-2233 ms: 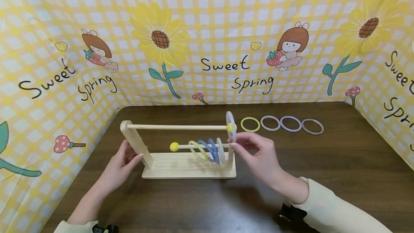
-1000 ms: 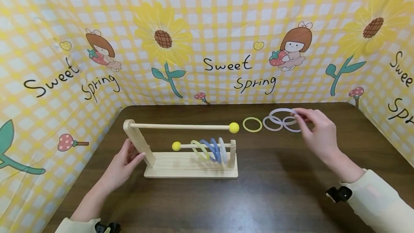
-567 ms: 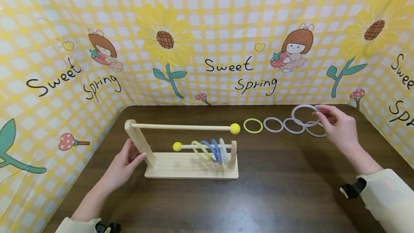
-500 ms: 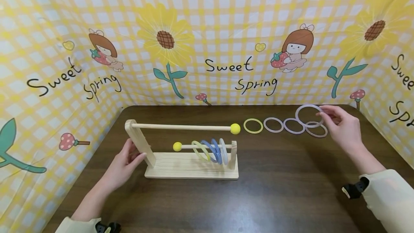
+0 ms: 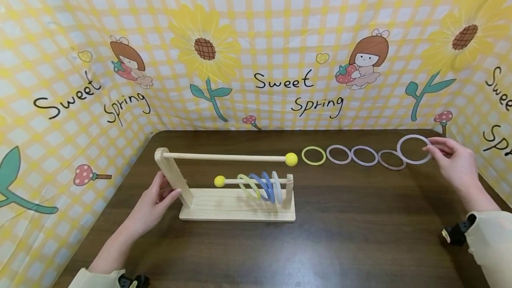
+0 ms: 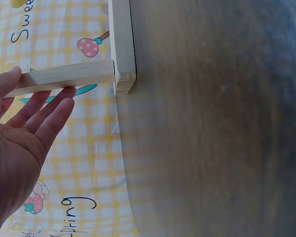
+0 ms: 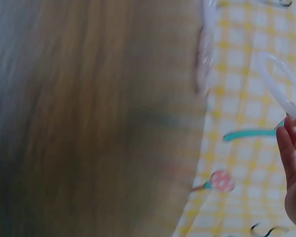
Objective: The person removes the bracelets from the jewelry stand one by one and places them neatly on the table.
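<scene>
My left hand [image 5: 150, 206] holds the tall post [image 5: 176, 179] of a wooden ring stand [image 5: 236, 213], thumb on one side and fingers on the other, plainer in the left wrist view. Far to the right, my right hand [image 5: 458, 163] pinches the edge of a pale purple ring [image 5: 414, 136], raised in the right wrist view. The upper rod [image 5: 224, 158] ends in a yellow ball [image 5: 291, 159] and carries no ring. On the lower rod hang a yellow-green ring [image 5: 241, 186], blue rings [image 5: 272, 195] and a whitish ring [image 5: 279, 192].
Several rings lie in a row at the back of the dark table [image 5: 320, 243]: a yellow ring [image 5: 314, 147], pale purple rings [image 5: 364, 147] and a pinkish ring [image 5: 391, 151]. A checked cloth [image 5: 272, 21] walls off the back and sides.
My right hand has carried the pale purple ring from the upper rod's end, over the row of rings, to the row's right end. My left hand keeps its hold on the post.
</scene>
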The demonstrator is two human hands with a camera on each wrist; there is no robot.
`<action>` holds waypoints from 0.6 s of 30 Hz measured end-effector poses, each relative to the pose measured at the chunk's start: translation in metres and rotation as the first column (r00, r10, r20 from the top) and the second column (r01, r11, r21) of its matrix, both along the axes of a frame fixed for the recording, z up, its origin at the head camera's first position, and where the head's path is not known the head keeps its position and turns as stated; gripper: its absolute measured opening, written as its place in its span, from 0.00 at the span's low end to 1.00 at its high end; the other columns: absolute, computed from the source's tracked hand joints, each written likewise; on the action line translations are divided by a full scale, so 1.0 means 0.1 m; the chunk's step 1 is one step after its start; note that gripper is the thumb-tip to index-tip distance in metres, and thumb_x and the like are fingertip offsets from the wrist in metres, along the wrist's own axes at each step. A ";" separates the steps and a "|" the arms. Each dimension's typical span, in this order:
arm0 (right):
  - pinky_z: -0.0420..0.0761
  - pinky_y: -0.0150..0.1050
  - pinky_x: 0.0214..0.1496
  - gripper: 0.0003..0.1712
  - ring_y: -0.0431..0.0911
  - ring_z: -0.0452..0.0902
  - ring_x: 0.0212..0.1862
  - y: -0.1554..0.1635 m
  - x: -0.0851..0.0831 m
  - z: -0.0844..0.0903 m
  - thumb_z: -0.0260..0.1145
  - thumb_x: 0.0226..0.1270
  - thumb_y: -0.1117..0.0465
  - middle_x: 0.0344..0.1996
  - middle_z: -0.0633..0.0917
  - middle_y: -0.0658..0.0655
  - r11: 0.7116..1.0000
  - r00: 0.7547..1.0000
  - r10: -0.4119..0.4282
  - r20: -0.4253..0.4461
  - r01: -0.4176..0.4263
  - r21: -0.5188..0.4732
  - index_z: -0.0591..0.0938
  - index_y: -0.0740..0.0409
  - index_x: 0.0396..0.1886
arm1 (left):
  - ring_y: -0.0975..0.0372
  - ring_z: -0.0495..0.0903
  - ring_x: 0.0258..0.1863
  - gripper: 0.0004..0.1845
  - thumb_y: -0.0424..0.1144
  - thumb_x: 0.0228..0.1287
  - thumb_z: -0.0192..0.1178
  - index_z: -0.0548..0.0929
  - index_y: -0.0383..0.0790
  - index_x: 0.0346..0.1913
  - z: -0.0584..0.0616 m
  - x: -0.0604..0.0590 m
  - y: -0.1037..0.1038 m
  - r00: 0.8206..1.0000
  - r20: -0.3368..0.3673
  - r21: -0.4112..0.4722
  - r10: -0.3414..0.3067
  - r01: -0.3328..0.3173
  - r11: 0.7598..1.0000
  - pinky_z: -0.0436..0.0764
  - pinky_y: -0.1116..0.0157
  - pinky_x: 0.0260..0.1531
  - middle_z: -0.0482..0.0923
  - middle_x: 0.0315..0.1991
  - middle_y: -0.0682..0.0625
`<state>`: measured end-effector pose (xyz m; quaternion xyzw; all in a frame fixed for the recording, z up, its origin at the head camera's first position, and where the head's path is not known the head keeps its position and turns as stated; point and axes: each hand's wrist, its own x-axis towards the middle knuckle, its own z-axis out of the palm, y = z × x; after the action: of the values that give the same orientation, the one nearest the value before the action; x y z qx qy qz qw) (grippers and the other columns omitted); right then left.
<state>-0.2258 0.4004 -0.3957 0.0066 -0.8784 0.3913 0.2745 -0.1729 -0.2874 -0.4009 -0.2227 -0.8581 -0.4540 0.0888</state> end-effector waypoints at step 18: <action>0.73 0.21 0.22 0.21 0.21 0.71 0.21 0.34 -0.09 -0.21 0.57 0.74 0.64 0.20 0.69 0.16 0.993 0.969 -0.098 0.226 0.109 -0.038 0.71 0.78 0.58 | 0.43 0.75 0.54 0.24 0.26 0.71 0.53 0.58 0.30 0.65 0.03 0.01 0.02 1.000 0.008 -0.006 0.006 -0.006 1.000 0.73 0.79 0.47 0.75 0.54 0.30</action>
<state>-0.2353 0.4344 -0.4171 -0.0901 -0.8927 0.3967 0.1939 -0.1718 -0.2858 -0.3983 -0.2186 -0.8604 -0.4522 0.0861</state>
